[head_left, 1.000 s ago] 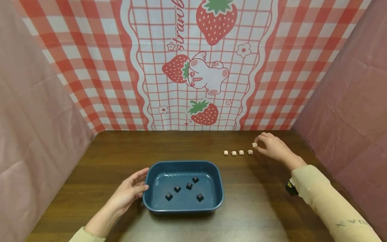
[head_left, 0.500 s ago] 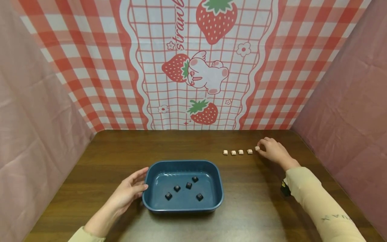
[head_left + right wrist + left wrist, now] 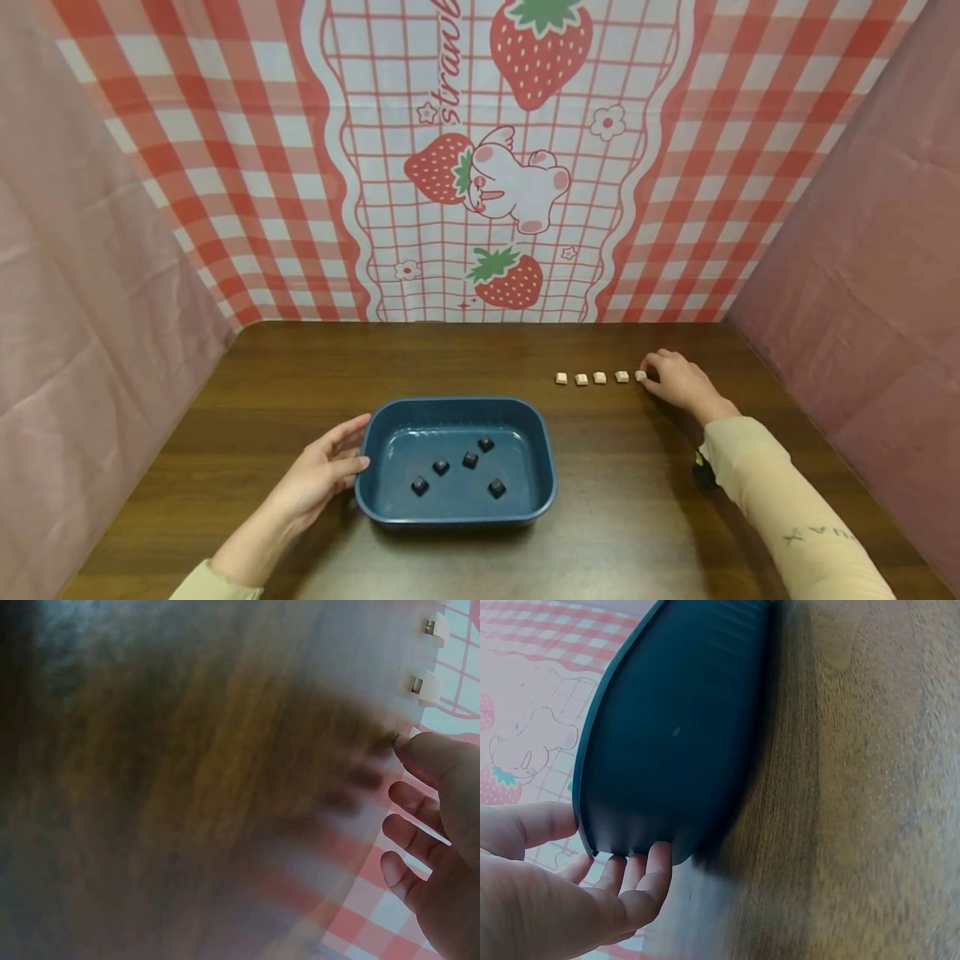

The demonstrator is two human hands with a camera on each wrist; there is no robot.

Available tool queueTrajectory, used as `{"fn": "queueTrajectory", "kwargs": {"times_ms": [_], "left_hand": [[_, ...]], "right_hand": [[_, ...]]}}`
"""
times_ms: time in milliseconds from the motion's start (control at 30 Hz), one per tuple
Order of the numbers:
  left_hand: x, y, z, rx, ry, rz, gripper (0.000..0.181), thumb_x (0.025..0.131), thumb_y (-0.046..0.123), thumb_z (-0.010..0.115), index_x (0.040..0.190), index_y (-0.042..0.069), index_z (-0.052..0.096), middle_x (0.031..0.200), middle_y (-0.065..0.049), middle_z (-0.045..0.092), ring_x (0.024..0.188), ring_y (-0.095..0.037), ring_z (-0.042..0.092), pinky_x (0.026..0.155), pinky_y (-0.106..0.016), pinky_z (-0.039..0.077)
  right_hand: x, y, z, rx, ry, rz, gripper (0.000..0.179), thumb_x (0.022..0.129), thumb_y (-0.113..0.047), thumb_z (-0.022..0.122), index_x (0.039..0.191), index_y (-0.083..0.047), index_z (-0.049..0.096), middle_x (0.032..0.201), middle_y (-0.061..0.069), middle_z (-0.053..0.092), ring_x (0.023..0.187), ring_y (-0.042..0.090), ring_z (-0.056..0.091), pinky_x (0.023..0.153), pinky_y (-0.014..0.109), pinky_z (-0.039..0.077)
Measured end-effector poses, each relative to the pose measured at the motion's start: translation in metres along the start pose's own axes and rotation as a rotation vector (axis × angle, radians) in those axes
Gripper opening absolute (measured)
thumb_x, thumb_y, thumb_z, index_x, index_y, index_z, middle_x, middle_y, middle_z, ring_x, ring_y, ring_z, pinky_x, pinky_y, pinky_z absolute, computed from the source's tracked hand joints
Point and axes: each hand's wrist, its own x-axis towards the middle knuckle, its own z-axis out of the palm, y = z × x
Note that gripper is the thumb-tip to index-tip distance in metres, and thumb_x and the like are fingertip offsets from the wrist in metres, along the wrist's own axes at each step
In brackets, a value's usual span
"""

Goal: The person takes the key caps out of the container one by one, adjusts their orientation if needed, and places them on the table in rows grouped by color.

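In the head view my right hand (image 3: 678,383) pinches a white keycap (image 3: 641,376) at the right end of a row of several white keycaps (image 3: 600,377) on the table. The right wrist view shows the thumb over most of that keycap, the other fingers bent loosely, and two neighbouring keycaps (image 3: 426,688) beyond. A blue rectangular tray (image 3: 454,404) stands at the middle front, with several black keycaps (image 3: 441,467) scattered on its floor. My left hand (image 3: 318,477) holds the tray's left end, thumb at the rim and fingertips against the outer wall, as the left wrist view (image 3: 592,892) shows.
A dark wooden table (image 3: 300,367) bears everything. Behind it hangs a red-checked strawberry cloth (image 3: 480,208). Plain pink cloths close off the left side (image 3: 97,275) and the right side (image 3: 862,275).
My right hand has come down and slightly right with the white keycap, bringing it level with the row's end. My left hand and the tray have stayed put.
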Motion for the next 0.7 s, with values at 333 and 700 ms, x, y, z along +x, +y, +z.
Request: {"fn": "queueTrajectory", "kwargs": {"times_ms": [333,700], "left_hand": [[-0.001,0.001,0.001,0.002,-0.001,0.011,0.063,0.088,-0.004,0.053,0.146,0.004,0.029,0.144,-0.025,0.034,0.124,-0.032,0.044,0.083,-0.032,0.050],[-0.002,0.000,0.001,0.012,-0.006,0.012,0.063,0.090,-0.003,0.052,0.147,0.003,0.027,0.145,-0.027,0.033,0.125,-0.033,0.043,0.082,-0.032,0.050]], "right_hand": [[-0.001,-0.001,-0.005,0.015,0.030,-0.003,0.023,0.083,-0.018,0.069,0.100,-0.004,0.062,0.096,0.015,0.060,0.086,0.032,0.058,0.071,0.054,0.047],[0.000,-0.018,-0.027,0.012,0.143,-0.080,0.026,0.078,-0.015,0.072,0.100,-0.005,0.062,0.096,0.014,0.061,0.087,0.033,0.057,0.066,0.053,0.046]]}}
